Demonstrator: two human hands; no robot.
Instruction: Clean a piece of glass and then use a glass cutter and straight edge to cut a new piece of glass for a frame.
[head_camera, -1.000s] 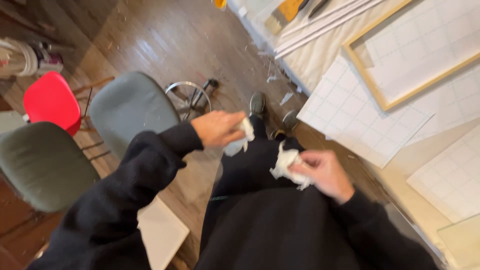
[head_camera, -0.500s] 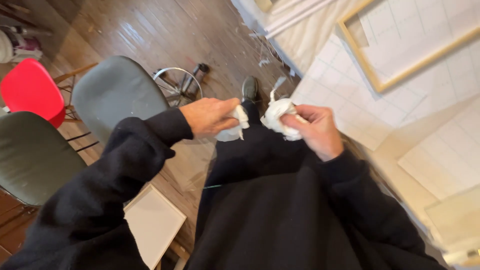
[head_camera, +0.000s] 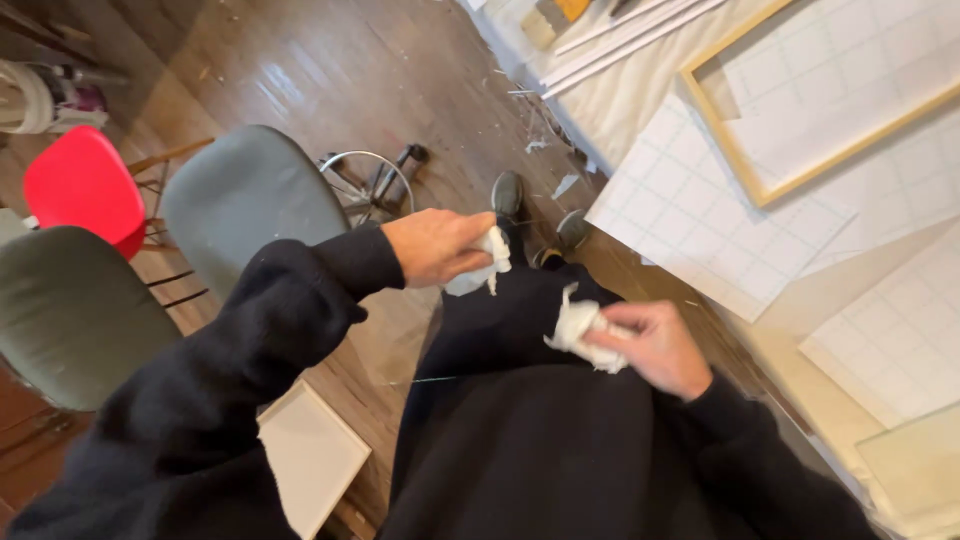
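Note:
My left hand (head_camera: 436, 246) is closed around a small wad of white paper tissue (head_camera: 484, 263), held out in front of my chest. My right hand (head_camera: 650, 345) grips a second crumpled white tissue wad (head_camera: 576, 327), lower and closer to my body, against my black top. The two hands are apart, roughly a hand's width between the wads. Both arms wear black sleeves. My dark shoes (head_camera: 508, 193) show on the wooden floor beyond the hands.
A grey chair (head_camera: 245, 195), a red chair (head_camera: 80, 185) and a dark green chair (head_camera: 70, 315) stand at the left. A worktable at right carries gridded white sheets (head_camera: 700, 210) and a wooden frame (head_camera: 760, 185). A white panel (head_camera: 305, 455) leans on the floor.
The hands were close together half a second ago; my right hand has since dropped down and toward my body with its wad, while my left hand stays out in front.

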